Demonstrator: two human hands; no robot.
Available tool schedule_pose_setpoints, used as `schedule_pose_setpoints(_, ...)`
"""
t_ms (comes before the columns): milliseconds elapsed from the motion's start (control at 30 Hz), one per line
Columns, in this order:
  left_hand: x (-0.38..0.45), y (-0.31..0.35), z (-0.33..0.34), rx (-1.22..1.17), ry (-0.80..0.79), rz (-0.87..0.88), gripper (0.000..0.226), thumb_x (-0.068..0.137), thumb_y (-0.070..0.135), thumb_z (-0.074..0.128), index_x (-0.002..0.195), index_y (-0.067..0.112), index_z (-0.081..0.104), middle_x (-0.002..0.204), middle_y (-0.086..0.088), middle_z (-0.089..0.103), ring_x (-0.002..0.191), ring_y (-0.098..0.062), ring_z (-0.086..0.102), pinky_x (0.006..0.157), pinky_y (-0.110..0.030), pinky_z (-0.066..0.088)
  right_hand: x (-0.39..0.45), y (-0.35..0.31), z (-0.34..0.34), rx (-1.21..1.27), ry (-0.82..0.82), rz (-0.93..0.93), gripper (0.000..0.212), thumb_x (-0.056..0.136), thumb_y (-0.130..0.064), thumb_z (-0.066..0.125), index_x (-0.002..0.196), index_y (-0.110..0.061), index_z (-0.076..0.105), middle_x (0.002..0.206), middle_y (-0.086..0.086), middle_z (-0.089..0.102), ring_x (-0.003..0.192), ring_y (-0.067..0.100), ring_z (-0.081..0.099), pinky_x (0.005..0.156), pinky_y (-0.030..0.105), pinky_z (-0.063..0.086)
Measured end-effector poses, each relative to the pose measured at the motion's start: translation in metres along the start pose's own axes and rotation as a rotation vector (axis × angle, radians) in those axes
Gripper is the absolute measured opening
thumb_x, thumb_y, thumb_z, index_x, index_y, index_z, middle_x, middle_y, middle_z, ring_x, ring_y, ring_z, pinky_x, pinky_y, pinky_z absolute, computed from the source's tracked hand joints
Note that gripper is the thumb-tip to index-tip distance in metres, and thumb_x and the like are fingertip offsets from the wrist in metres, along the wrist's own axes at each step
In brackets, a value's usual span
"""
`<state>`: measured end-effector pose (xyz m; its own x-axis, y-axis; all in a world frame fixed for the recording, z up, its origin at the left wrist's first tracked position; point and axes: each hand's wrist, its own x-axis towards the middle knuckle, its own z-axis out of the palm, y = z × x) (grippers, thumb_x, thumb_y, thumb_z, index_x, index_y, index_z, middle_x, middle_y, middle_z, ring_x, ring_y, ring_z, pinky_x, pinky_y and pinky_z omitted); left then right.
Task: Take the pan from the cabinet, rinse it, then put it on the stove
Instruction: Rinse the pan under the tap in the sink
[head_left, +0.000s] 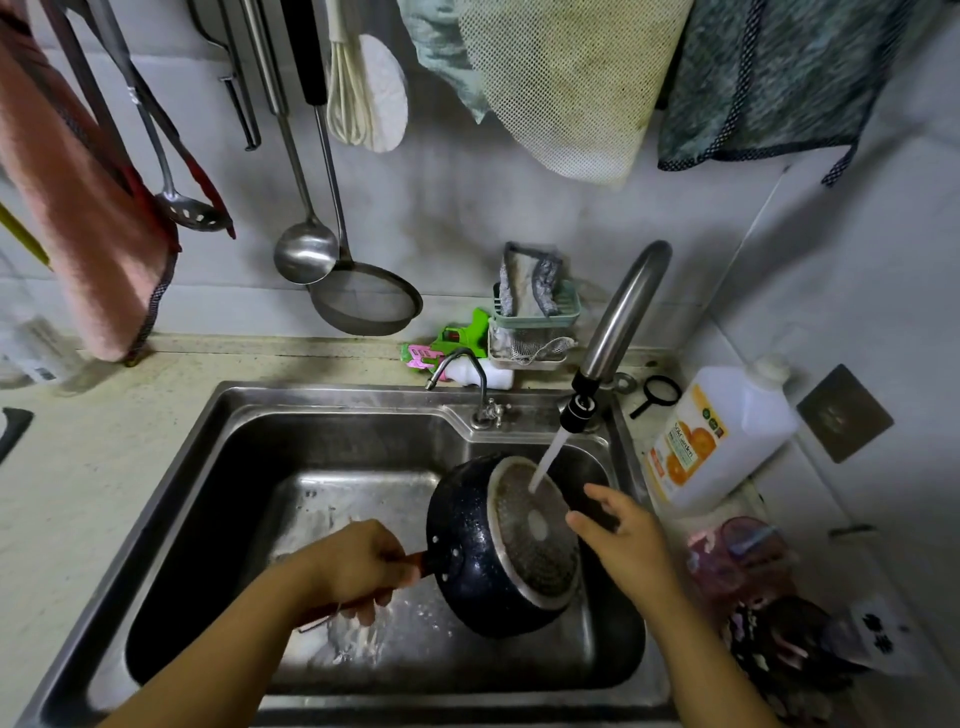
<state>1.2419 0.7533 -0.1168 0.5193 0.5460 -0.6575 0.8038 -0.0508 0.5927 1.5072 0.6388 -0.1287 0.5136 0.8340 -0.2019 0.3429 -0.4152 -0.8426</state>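
A dark speckled pan is held on its side over the steel sink, its round metal underside facing right and up. Water streams from the tall faucet onto that underside. My left hand grips the pan's reddish handle. My right hand hovers just right of the pan's base, fingers spread, holding nothing. Whether its fingertips touch the base I cannot tell. No stove or cabinet is in view.
A detergent jug stands on the counter right of the sink. A sponge rack and small second tap sit behind the basin. Ladles, a strainer, a whisk and cloths hang on the wall. Bags lie at the lower right.
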Motion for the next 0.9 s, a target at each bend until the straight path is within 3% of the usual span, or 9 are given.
schedule_pose_setpoints(133, -0.002, -0.008, 0.009, -0.098, 0.014, -0.041, 0.034, 0.091, 0.033, 0.053, 0.071, 0.007, 0.059, 0.062, -0.008, 0.060, 0.039, -0.014, 0.050, 0.040, -0.023, 0.041, 0.001, 0.002, -0.003, -0.029, 0.009, 0.026, 0.046, 0.083, -0.020, 0.066, 0.127, -0.018, 0.054, 0.135, 0.009, 0.053, 0.125, 0.023, 0.047, 0.095, 0.031, 0.039)
schedule_pose_setpoints(300, -0.001, -0.017, 0.014, -0.194, -0.009, -0.110, 0.049, 0.094, 0.037, 0.046, 0.099, -0.011, 0.056, 0.070, -0.014, 0.059, 0.040, -0.015, 0.049, 0.041, -0.025, 0.040, 0.000, 0.007, -0.006, -0.043, 0.003, 0.037, 0.042, 0.082, -0.023, 0.067, 0.123, -0.024, 0.057, 0.133, 0.004, 0.056, 0.123, 0.019, 0.049, 0.097, 0.033, 0.042)
schedule_pose_setpoints(500, -0.002, -0.011, 0.018, -0.283, -0.055, -0.098, 0.017, 0.090, 0.018, 0.058, 0.083, 0.002, 0.055, 0.062, -0.007, 0.059, 0.039, -0.015, 0.054, 0.040, -0.024, 0.044, -0.001, 0.004, -0.005, -0.056, -0.009, 0.035, 0.043, 0.081, -0.022, 0.068, 0.122, -0.021, 0.058, 0.126, -0.001, 0.058, 0.113, 0.011, 0.051, 0.089, 0.026, 0.041)
schedule_pose_setpoints(667, -0.005, -0.001, 0.016, -0.355, -0.052, -0.079, 0.015, 0.091, 0.018, 0.055, 0.089, 0.004, 0.057, 0.061, -0.005, 0.066, 0.043, -0.016, 0.059, 0.044, -0.024, 0.046, -0.005, 0.004, 0.000, -0.032, -0.058, 0.002, 0.048, 0.079, -0.015, 0.071, 0.124, -0.014, 0.056, 0.129, 0.004, 0.056, 0.107, 0.007, 0.048, 0.077, 0.010, 0.039)
schedule_pose_setpoints(800, -0.010, 0.004, 0.015, -0.399, -0.095, -0.068, 0.018, 0.090, 0.022, 0.057, 0.085, 0.005, 0.059, 0.060, -0.004, 0.066, 0.042, -0.015, 0.057, 0.046, -0.024, 0.047, -0.009, 0.006, 0.004, 0.000, -0.079, 0.023, 0.057, 0.078, -0.018, 0.073, 0.130, -0.014, 0.051, 0.135, 0.007, 0.052, 0.126, 0.018, 0.046, 0.092, 0.021, 0.037)
schedule_pose_setpoints(900, -0.014, 0.005, 0.016, -0.456, -0.135, -0.063, 0.022, 0.091, 0.023, 0.055, 0.092, 0.001, 0.060, 0.058, -0.003, 0.063, 0.042, -0.014, 0.055, 0.044, -0.023, 0.046, -0.011, 0.005, 0.008, 0.021, -0.054, 0.008, 0.058, 0.075, -0.020, 0.075, 0.129, -0.016, 0.051, 0.136, 0.007, 0.051, 0.123, 0.016, 0.046, 0.091, 0.023, 0.036)
